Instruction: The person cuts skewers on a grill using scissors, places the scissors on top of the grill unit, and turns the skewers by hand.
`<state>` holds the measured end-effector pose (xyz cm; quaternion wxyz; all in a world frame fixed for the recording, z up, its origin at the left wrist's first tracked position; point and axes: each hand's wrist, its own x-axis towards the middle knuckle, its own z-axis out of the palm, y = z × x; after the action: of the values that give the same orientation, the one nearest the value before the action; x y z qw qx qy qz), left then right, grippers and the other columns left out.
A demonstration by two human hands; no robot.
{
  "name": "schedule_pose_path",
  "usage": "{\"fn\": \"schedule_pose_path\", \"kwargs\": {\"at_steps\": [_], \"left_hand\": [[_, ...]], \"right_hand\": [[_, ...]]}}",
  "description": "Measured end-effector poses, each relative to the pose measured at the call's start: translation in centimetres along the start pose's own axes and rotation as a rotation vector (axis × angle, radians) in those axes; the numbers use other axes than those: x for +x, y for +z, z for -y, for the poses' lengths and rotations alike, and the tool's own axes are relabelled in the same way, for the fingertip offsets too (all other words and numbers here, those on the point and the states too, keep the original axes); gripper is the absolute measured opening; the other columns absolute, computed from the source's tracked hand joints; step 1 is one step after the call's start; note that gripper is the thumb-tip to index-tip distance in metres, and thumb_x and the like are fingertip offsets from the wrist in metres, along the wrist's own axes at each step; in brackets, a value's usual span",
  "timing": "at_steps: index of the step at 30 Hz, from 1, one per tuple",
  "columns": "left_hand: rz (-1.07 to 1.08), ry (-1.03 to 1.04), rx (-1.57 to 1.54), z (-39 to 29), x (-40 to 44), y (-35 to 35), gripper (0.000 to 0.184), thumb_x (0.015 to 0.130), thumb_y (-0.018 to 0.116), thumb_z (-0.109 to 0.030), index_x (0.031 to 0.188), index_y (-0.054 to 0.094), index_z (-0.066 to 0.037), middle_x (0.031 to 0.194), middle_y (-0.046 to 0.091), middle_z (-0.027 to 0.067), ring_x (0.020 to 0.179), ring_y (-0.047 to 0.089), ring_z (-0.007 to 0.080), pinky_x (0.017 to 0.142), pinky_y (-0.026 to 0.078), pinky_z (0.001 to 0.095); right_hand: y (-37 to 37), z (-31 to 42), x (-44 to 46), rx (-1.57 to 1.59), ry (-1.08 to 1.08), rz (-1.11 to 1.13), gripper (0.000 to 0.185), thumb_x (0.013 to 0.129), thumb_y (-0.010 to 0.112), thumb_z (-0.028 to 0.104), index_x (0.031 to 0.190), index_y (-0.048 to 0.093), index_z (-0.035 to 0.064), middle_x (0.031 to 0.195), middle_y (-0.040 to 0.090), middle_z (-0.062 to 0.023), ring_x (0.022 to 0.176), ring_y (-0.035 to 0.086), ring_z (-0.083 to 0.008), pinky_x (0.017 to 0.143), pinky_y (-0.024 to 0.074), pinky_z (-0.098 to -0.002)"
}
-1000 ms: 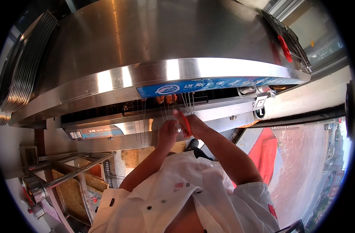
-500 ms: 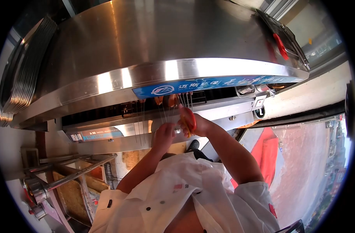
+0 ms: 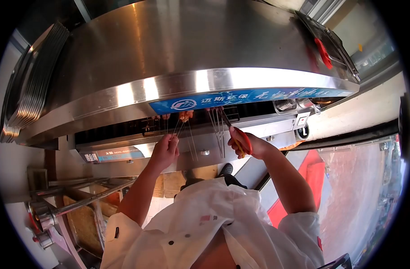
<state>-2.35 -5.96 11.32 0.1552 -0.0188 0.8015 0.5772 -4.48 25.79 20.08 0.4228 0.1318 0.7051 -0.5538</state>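
Glossy metal hood; metal skewers; scissor handles probably plastic.

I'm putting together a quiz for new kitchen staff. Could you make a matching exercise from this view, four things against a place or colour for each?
1. Scissors
2. Long upper sign
3. Metal stack
4. Shirt

A. Mostly white
B. Far left of the picture
C. In the right hand
D. Mostly blue

Pairs: 1-C, 2-D, 3-B, 4-A

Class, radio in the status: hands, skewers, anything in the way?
Left hand gripping skewers. Right hand holding scissors. Meat showing below blue banner. Banner hides some skewers' tops.
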Motion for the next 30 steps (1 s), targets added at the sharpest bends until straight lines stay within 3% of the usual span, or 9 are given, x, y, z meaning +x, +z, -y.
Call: {"fn": "schedule_pose_path", "kwargs": {"at_steps": [5,9,13,15,17,21,24,26,30], "left_hand": [[0.134,-0.015,0.221,-3.3,0.7,-5.6,0.024,0.102,0.048,-0.023,0.092,0.056,-0.003,0.062,0.058,0.0052,0.056,0.057,0.0140,0.055,0.045,0.0305],[0.217,0.116,0.318,-4.1,1.3,-9.2,0.024,0.101,0.051,-0.021,0.090,0.057,-0.001,0.060,0.058,0.0062,0.054,0.054,0.0136,0.055,0.045,0.0308],[0.288,0.089,0.404,-5.2,2.0,-11.7,0.017,0.100,0.051,-0.013,0.089,0.057,-0.001,0.060,0.056,0.0047,0.052,0.052,0.0113,0.052,0.043,0.0292],[0.314,0.088,0.498,-5.7,2.5,-12.3,0.017,0.100,0.052,-0.014,0.090,0.059,-0.002,0.060,0.056,0.0043,0.052,0.052,0.0111,0.051,0.043,0.0291],[0.298,0.039,0.492,-6.1,2.8,-12.4,0.019,0.100,0.053,-0.016,0.090,0.060,-0.002,0.060,0.055,0.0028,0.052,0.051,0.0108,0.052,0.043,0.0291],[0.327,-0.108,0.525,-7.2,3.3,-12.4,0.024,0.101,0.054,-0.024,0.091,0.061,-0.004,0.061,0.052,0.0006,0.056,0.050,0.0096,0.055,0.043,0.0279],[0.358,-0.176,0.546,-8.5,3.5,-12.1,0.026,0.102,0.053,-0.028,0.092,0.062,-0.005,0.062,0.052,-0.0003,0.057,0.049,0.0092,0.056,0.043,0.0271],[0.375,-0.205,0.547,-8.6,3.8,-12.1,0.028,0.102,0.052,-0.030,0.092,0.062,-0.006,0.062,0.052,-0.0008,0.058,0.049,0.0092,0.057,0.043,0.0267],[0.414,-0.153,0.526,-5.9,4.9,-13.0,0.027,0.101,0.055,-0.031,0.094,0.064,-0.006,0.063,0.053,-0.0015,0.057,0.049,0.0090,0.056,0.043,0.0269]], "right_hand": [[-3.3,1.8,1.2,-0.435,-0.042,0.001,0.081,0.079,0.047,0.085,0.098,0.060,0.0071,0.071,0.048,-0.0024,0.069,0.051,-0.0139,0.063,0.0466,-0.0288],[-6.3,4.3,0.7,-0.583,-0.108,-0.003,0.080,0.080,0.054,0.080,0.120,0.065,0.0112,0.111,0.065,-0.0145,0.106,0.058,-0.0257,0.092,0.0433,-0.0345],[-10.2,5.4,2.8,-0.860,0.012,0.045,0.074,0.083,0.050,0.079,0.116,0.068,0.0150,0.112,0.065,-0.0158,0.105,0.059,-0.0260,0.092,0.0436,-0.0353],[-10.6,6.2,3.5,-0.913,-0.207,0.060,0.064,0.080,0.070,0.065,0.110,0.065,0.0079,0.104,0.066,-0.0106,0.099,0.060,-0.0248,0.092,0.0472,-0.0338],[-10.7,7.4,2.9,-0.365,-0.139,0.152,0.061,0.077,0.077,0.057,0.108,0.065,0.0066,0.107,0.066,-0.0116,0.101,0.061,-0.0271,0.095,0.0486,-0.0331],[-9.6,9.6,1.8,-0.403,-0.141,0.175,0.060,0.074,0.080,0.056,0.106,0.066,0.0078,0.110,0.067,-0.0121,0.102,0.063,-0.0304,0.095,0.0506,-0.0326],[-10.2,9.4,3.1,-0.066,0.016,0.226,0.043,0.084,0.078,0.028,0.114,0.060,0.0036,0.113,0.064,-0.0150,0.103,0.063,-0.0273,0.099,0.0520,-0.0313],[-9.8,9.8,2.9,-0.549,-0.143,0.226,0.058,0.073,0.086,0.044,0.111,0.063,0.0070,0.110,0.065,-0.0134,0.103,0.063,-0.0285,0.096,0.0501,-0.0334],[-10.4,8.7,4.4,-0.641,-0.158,0.135,0.062,0.063,0.092,0.042,0.104,0.064,0.0045,0.103,0.068,-0.0134,0.092,0.066,-0.0261,0.088,0.0542,-0.0309]]}}
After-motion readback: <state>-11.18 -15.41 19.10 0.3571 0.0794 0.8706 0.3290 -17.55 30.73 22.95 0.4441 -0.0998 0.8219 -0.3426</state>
